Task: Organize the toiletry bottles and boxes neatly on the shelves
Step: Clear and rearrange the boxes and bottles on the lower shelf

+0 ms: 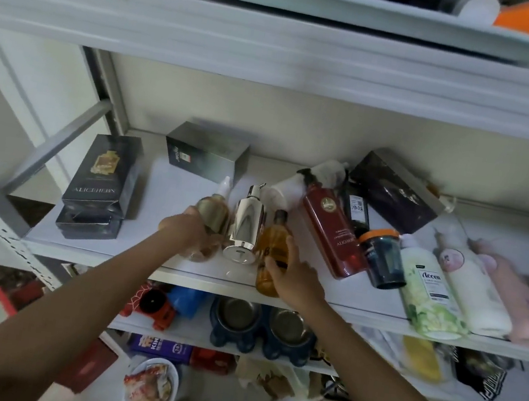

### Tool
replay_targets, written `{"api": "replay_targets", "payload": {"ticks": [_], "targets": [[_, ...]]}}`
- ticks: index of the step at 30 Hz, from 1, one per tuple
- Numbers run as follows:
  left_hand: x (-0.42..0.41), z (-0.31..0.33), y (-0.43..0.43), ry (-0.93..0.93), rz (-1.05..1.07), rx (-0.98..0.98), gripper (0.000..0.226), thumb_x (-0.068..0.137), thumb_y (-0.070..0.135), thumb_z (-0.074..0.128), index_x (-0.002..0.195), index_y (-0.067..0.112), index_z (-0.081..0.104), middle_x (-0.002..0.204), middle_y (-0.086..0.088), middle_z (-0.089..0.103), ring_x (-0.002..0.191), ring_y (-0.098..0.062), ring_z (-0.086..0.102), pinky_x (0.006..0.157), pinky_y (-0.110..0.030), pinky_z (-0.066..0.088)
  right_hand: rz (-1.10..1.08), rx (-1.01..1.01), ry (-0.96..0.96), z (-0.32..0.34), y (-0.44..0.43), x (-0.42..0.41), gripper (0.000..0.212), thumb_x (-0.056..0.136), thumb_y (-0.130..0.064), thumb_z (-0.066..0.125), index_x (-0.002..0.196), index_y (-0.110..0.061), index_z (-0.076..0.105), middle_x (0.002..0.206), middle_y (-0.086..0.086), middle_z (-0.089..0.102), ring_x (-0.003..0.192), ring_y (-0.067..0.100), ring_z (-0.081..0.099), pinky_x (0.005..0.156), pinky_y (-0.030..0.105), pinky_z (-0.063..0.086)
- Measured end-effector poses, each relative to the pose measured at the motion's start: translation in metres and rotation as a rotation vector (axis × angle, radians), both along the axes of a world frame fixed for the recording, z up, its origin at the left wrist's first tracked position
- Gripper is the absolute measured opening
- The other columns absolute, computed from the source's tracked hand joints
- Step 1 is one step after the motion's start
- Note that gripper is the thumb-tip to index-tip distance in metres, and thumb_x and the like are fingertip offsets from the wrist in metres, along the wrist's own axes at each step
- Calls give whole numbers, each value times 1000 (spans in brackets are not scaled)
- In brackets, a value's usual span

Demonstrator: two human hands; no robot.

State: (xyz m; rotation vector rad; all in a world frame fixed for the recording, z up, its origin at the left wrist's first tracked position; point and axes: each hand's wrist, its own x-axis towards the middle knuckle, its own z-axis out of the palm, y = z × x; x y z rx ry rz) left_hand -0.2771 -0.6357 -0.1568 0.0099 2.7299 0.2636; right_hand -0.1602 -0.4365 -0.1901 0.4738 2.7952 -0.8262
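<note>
On the white middle shelf [151,251] my left hand [184,227] grips a pale gold bottle [213,218] with a white spray top. My right hand [295,279] holds an amber bottle [271,253] with a dark cap. A shiny silver pump bottle [246,228] lies between them. A dark ALICEHEBN box [103,171] rests on another dark box [89,224] at the left. A silver-grey box [206,154] sits at the back. To the right lie a red bottle [334,232], a dark jar with an orange lid [384,257], a green Accen bottle [431,289], white and pink bottles.
A dark purple box [396,193] leans at the back right. White trays [356,7] fill the shelf above. The lower shelf holds two steel bowls in a blue stand [263,328] and a red toy [156,308]. On the floor below stands a snack bowl [150,387].
</note>
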Motion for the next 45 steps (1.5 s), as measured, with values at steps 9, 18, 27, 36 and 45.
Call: {"api": "replay_targets", "payload": {"ticks": [9,18,27,36,45], "targets": [[7,15,26,310,-340,149,69,91,60,37,148,30,14,155,-11,16,141,-36,21,107,-58,32,-306,210,124,11,75,-27,89,84,-45,60,148,-11,8,142,20,28,131,38,28,107,48,28],[21,11,54,264,-692,-201,69,89,70,28,148,45,2,158,-10,-16,145,-38,4,109,-66,10,-276,346,10,14,68,-22,106,70,-67,62,149,-24,4,144,23,25,130,42,28,106,48,28],[18,2,50,259,-679,-160,76,82,75,39,145,47,7,158,-9,-16,144,-39,9,104,-72,11,-428,219,-34,-7,32,8,93,78,-76,40,147,-33,-5,142,16,23,128,35,24,97,51,34],[22,-2,41,229,-689,-179,86,75,83,35,145,48,-2,158,-10,-16,145,-38,7,102,-76,12,-394,331,99,1,18,-6,75,92,-58,34,147,-13,11,146,13,19,129,33,25,103,44,28],[17,15,34,134,-731,-96,76,82,77,29,147,41,10,159,-11,-4,142,-42,16,106,-67,22,-269,-70,180,34,20,-106,56,93,-42,39,143,-24,24,132,20,46,123,38,42,97,46,36]]}}
